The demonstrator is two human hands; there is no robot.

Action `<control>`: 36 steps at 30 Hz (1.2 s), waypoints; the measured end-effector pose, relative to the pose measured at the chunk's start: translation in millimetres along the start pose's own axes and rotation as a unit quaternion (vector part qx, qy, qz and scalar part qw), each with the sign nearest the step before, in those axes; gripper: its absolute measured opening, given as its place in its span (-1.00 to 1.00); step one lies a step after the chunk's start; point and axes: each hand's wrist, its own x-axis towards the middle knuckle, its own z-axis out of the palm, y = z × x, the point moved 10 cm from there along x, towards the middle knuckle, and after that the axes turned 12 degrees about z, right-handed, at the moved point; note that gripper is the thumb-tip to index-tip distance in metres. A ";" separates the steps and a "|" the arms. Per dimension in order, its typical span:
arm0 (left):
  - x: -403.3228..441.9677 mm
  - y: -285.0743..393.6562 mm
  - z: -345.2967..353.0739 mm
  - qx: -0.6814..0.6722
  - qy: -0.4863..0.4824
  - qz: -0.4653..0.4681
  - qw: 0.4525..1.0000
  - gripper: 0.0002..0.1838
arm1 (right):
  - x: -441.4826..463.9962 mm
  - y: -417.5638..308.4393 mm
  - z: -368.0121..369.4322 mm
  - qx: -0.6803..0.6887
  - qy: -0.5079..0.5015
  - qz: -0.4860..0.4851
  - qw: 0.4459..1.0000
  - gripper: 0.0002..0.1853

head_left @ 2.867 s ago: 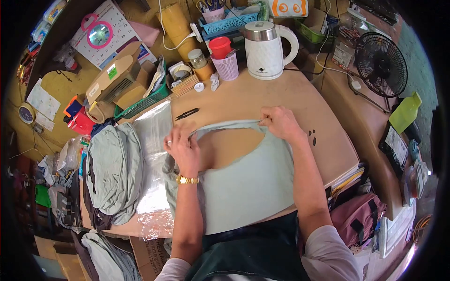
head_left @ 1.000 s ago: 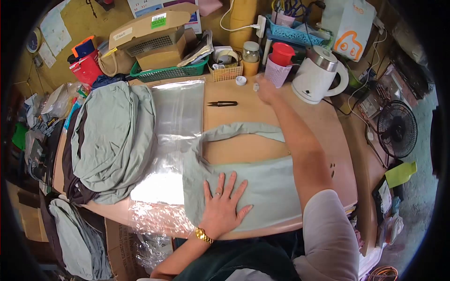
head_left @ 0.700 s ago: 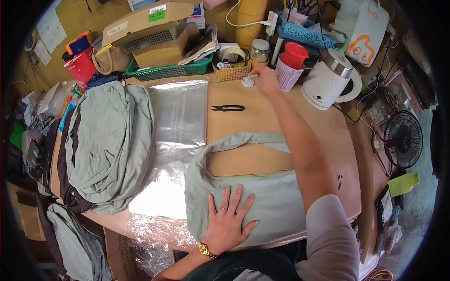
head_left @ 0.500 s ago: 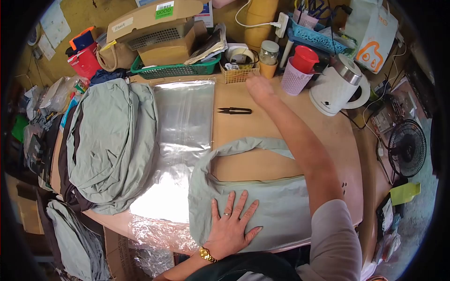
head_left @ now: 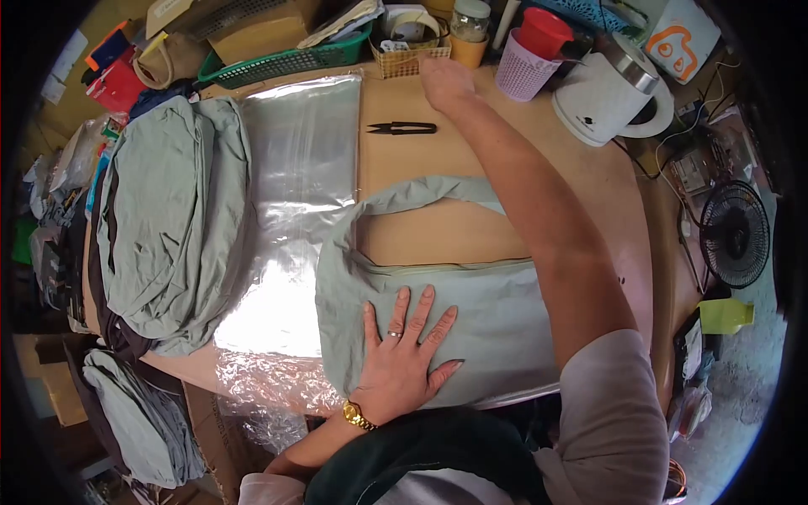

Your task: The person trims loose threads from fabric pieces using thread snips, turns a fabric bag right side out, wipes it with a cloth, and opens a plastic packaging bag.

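Note:
A grey-green fabric shoulder bag [head_left: 497, 328] lies on the table in front of me, its wide strap looped away from me. My left hand [head_left: 404, 349] rests flat on the bag's body with its fingers spread. Stretched far forward, my right hand [head_left: 446, 82] is at the front right corner of a small woven basket [head_left: 410, 62]. Its fingers look curled in, and what they hold, if anything, cannot be made out. Black thread snips [head_left: 402, 129] lie on the table between the basket and the bag strap.
Clear plastic bags [head_left: 303, 160] lie left of the shoulder bag. Beyond them is a pile of grey-green bags [head_left: 168, 227]. A green basket [head_left: 295, 63], a lilac cup [head_left: 523, 71] and a white kettle [head_left: 598, 97] line the back. A black fan [head_left: 735, 233] stands at right.
The view has tilted down, so everything sits higher in the frame. My left hand stays on the bag, and my right hand remains by the woven basket.

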 end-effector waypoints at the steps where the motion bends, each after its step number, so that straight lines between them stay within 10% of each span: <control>1: -2.2 1.2 -0.1 0.005 0.003 0.006 1.000 -0.22 | 5.3 0.5 -9.7 0.000 0.005 -0.002 1.000 -0.66; 4: -17.1 5.8 -4.8 -0.005 -0.012 0.033 0.999 -0.27 | 0.5 5.0 -40.8 -0.036 -0.026 -0.024 0.999 -0.66; 8: -43.5 17.5 -20.1 -0.007 -0.018 0.031 0.999 -0.27 | -45.0 29.8 -125.2 0.247 0.032 0.013 0.969 -0.69; 12: -30.3 21.8 -3.9 -0.129 0.008 -0.015 0.991 -0.28 | -161.3 21.6 -136.2 0.666 -0.170 0.100 0.719 -0.76; 15: -9.9 33.9 3.5 -0.084 0.067 0.046 0.993 -0.26 | -267.9 8.5 -102.2 0.804 -0.295 0.095 0.507 -0.77; 18: -5.3 35.7 -1.2 0.011 0.074 0.040 0.996 -0.22 | -334.1 30.1 -69.8 0.842 -0.314 0.162 0.408 -0.74; 22: -5.4 32.4 0.5 0.018 0.063 0.033 0.997 -0.16 | -344.2 62.2 -73.9 0.855 -0.265 0.196 0.401 -0.76; 24: -8.3 35.4 -1.7 0.027 0.033 0.025 0.999 -0.14 | -332.3 59.3 -110.2 0.780 -0.237 0.107 0.570 -0.83; 27: -13.6 35.2 2.5 0.035 -0.004 0.014 0.999 -0.10 | -330.0 49.8 -124.9 0.684 -0.235 0.095 0.684 -0.88; 31: -16.4 30.2 7.2 0.034 0.008 0.005 0.999 -0.02 | -336.2 34.0 -104.9 0.652 -0.268 0.124 0.698 -0.83; 33: -16.6 27.9 8.1 0.033 0.012 0.005 0.999 -0.02 | -337.3 17.3 -123.7 0.461 -0.170 -0.012 0.871 -0.84; 36: -17.6 29.8 7.9 0.024 0.013 0.007 1.000 -0.01 | -353.3 -3.1 -109.5 0.293 -0.128 -0.144 0.936 -0.87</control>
